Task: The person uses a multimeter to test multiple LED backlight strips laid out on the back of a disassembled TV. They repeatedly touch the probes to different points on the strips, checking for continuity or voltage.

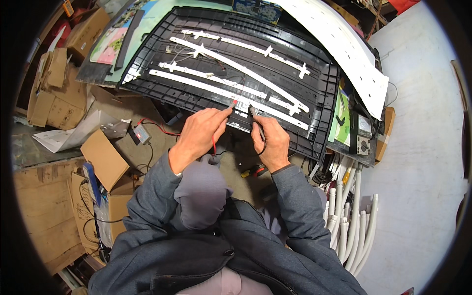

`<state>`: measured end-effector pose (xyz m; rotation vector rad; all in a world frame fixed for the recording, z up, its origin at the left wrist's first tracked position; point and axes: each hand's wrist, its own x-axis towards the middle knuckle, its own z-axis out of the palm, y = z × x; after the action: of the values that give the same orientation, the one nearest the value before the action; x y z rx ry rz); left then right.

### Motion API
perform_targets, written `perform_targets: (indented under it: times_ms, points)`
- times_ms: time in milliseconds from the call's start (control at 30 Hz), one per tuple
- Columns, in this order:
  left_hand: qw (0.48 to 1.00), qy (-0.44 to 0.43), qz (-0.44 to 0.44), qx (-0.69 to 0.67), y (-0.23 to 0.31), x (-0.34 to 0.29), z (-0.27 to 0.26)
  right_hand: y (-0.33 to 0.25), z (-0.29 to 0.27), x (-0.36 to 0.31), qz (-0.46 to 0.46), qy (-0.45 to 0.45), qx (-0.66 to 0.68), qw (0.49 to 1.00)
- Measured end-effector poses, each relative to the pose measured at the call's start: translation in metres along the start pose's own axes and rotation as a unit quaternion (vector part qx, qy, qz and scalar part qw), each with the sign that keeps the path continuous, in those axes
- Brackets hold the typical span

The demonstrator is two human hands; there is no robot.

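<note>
My left hand (200, 132) pinches a red-tipped test probe (234, 103), its red lead hanging below the fingers. In my right hand (271, 142) is a black test probe (252, 110) with a dark lead. Both tips meet near the middle of a white LED strip (196, 84), the nearest on a black TV back panel (324, 98); whether they touch metal is too small to tell. More white strips lie beyond, among them a long slanting one (236, 66) and a far one (246, 46). Thin wires run between them.
A perforated white sheet (339, 39) overhangs the panel's right side. An analog meter (364, 125) sits at the right edge. Left are cardboard boxes (59, 96) and a small grey box (142, 133) with red and black leads. White tubes (361, 226) stand right; a screwdriver (254, 171) lies below.
</note>
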<state>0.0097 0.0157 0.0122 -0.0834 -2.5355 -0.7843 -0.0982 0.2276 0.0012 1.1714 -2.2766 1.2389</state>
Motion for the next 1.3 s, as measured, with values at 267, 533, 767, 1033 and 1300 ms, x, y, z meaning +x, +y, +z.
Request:
perform_targets:
  times_ms: [267,533,767,1033,1300]
  points:
    - [1.000,-0.006,0.001,0.009,-0.0013,0.0005,0.0003,-0.0014,0.0000,0.0004,0.008,-0.010,-0.011,1.000]
    - [1.000,-0.009,0.003,0.012,-0.0034,-0.0007,0.0011,-0.0005,0.0020,0.0000,0.004,-0.009,-0.013,1.000]
    - [1.000,-0.007,0.004,0.008,-0.0028,-0.0006,0.0004,-0.0006,0.0026,-0.0004,0.011,-0.013,-0.011,1.000]
    - [1.000,-0.010,0.005,0.007,-0.0023,0.0000,-0.0003,-0.0020,0.0015,0.0014,0.002,-0.010,-0.010,1.000]
    - [1.000,-0.012,0.004,0.007,-0.0036,-0.0008,0.0002,-0.0002,0.0024,0.0000,0.008,-0.013,-0.008,1.000]
